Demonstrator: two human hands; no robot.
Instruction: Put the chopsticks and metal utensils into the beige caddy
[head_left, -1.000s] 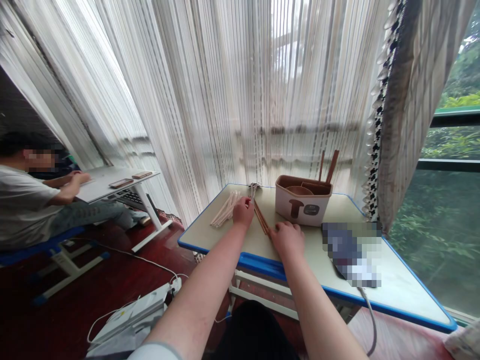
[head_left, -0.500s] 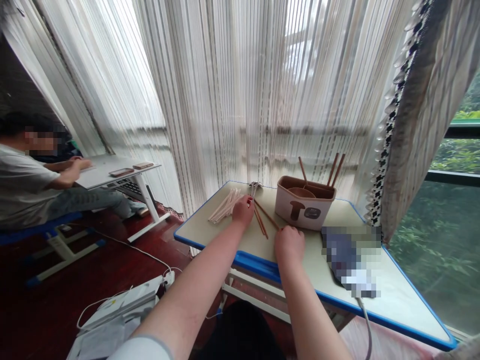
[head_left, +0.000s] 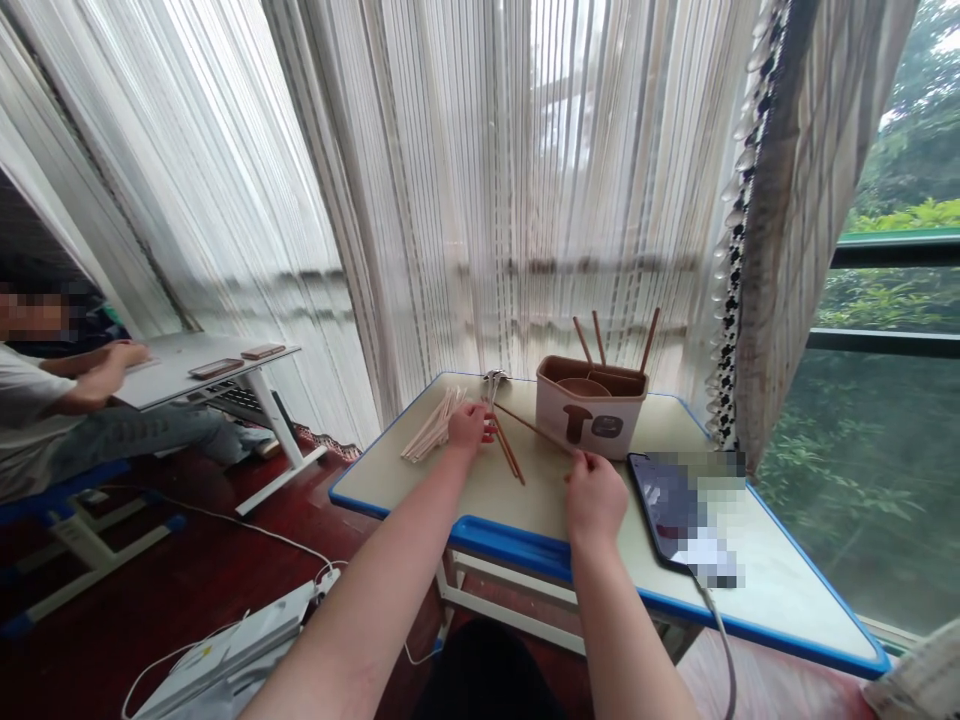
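My right hand (head_left: 597, 498) is closed on the near end of a brown chopstick (head_left: 536, 428), which points away and to the left over the table. My left hand (head_left: 471, 427) hovers at the top of a pair of brown chopsticks (head_left: 511, 462), its fingers loosely curved and apart; nothing shows in them. To its left lies a loose pile of pale wooden chopsticks (head_left: 433, 424). Behind it rest some shiny metal utensils (head_left: 495, 379), too small to name surely. A white and brown box (head_left: 556, 412) with a mushroom print holds upright brown sticks (head_left: 651, 342) and a round brown piece (head_left: 585, 387).
A phone (head_left: 667, 510) with a cable (head_left: 716, 620) lies on the right of the blue-edged table (head_left: 795, 590). Striped curtains (head_left: 420, 200) hang behind. At far left a person (head_left: 45, 390) sits at another white table (head_left: 176, 350).
My left hand has drawn back from the metal utensils and loosened. My right hand has shifted right with the chopstick. One stick in the box now leans at the left side. The view has turned slightly.
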